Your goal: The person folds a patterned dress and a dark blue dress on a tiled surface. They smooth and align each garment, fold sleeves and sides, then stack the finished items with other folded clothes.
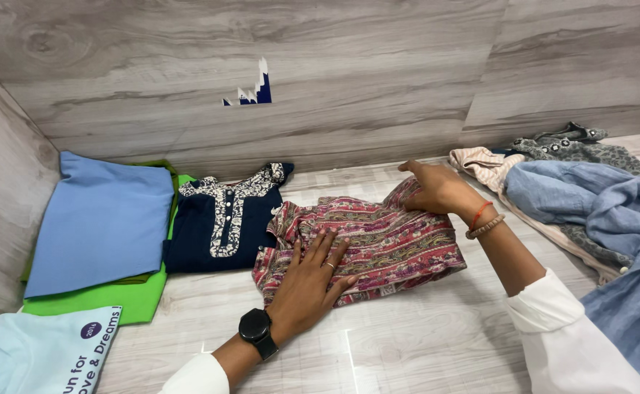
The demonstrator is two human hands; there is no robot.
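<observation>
Head view, looking down at a grey wood-grain floor against a matching wall.

Red paisley garment (378, 244) lies partly folded at centre of the floor, rumpled along its left edge. Left hand (313, 281) rests palm-down on its near left part, fingers (327, 248) spread wide and flat, gripping nothing; ring on one finger, black watch (256, 328) at the wrist. Right hand (437, 188) sits at the garment's far right corner, fingers curled down onto the cloth edge; cannot tell whether they pinch it or only press. Bead bracelet and orange thread at that wrist, white sleeve (561, 328) below.

Left of the garment, just beside it: navy tunic (221, 230) with a white patterned placket, lying flat. Further left, blue cloth (101, 219) on top of a green cloth (126, 295). Near left corner: pale blue printed shirt (35, 354).

Right side: loose pile with blue denim shirt (604, 219) on top, a striped beige piece (484, 164) and a grey patterned piece (583, 149) at the far end.
</observation>
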